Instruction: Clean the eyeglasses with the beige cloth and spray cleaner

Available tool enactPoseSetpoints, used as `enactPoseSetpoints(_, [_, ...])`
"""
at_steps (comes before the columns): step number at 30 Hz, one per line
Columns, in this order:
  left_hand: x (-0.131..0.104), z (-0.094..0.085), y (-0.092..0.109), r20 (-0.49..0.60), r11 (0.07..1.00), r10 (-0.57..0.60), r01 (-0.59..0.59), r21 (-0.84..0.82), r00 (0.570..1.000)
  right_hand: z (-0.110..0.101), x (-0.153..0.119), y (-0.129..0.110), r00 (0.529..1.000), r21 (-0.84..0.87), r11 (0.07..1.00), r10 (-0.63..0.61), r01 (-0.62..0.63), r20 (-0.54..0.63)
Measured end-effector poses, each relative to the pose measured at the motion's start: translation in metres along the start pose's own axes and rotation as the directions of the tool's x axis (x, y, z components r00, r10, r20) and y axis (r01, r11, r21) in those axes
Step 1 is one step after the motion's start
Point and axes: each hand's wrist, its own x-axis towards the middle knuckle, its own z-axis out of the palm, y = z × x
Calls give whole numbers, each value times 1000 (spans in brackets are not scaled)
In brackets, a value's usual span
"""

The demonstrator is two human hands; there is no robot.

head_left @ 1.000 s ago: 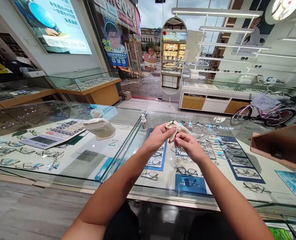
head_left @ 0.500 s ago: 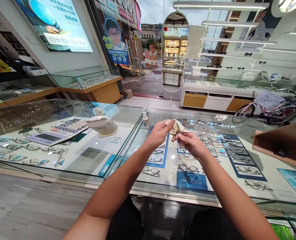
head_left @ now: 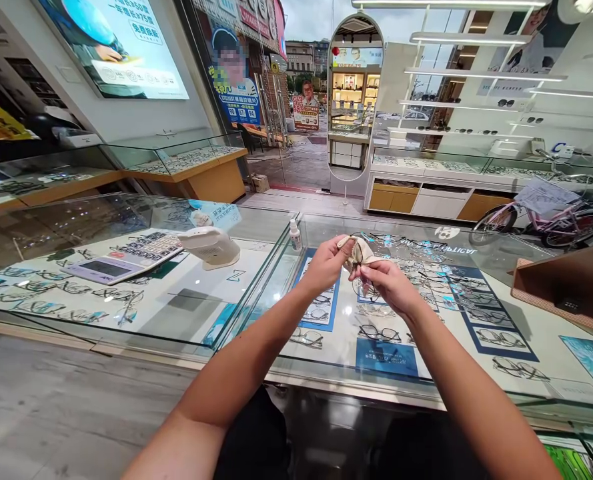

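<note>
Above the glass counter, my two hands are close together around a cream cleaning cloth (head_left: 367, 249). My left hand (head_left: 330, 264) has its thumb and fingers closed on the cloth. A thin dark-rimmed pair of eyeglasses (head_left: 358, 255) shows partly in the folds; most of it is covered by cloth and fingers. My right hand (head_left: 387, 283) pinches at the lower edge of the eyeglasses, fingertips nearly touching the left ones. Whether it also grips some cloth is hard to see. Under the glass lie rows of spectacles (head_left: 379, 332).
A small white spray bottle (head_left: 295, 236) stands on the counter beyond my left hand. Further left are a beige handheld device (head_left: 210, 247) and a large calculator (head_left: 121, 261). A brown wooden stand (head_left: 566, 287) is at right. An oval mirror (head_left: 355, 100) and a pink bicycle (head_left: 551, 213) are farther back.
The view has shifted slightly, so the scene sits a little farther right. Both hands keep hold of the cloth and eyeglasses, with only small finger movement.
</note>
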Motion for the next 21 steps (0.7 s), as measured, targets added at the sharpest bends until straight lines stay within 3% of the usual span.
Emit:
enactPoseSetpoints(6, [2, -17, 11, 160, 990, -125, 134, -52, 979, -4, 2, -3, 994, 83, 996, 50, -42, -95])
enactPoseSetpoints(8, [2, -12, 6, 134, 988, -123, 134, -79, 983, -3, 2, 0, 994, 87, 996, 44, -35, -97])
enactPoseSetpoints(12, [1, 3, -8, -40, 994, -36, 31, -105, 999, 1, 2, 5, 998, 47, 998, 34, -31, -46])
enactPoseSetpoints(14, [1, 5, -9, -62, 996, -12, 6, -90, 998, 2, 2, 6, 999, 33, 999, 24, -22, -34])
enactPoseSetpoints(21, [5, -16, 6, 187, 990, -81, 101, -101, 979, -1, 2, -1, 997, 65, 998, 18, -13, -76])
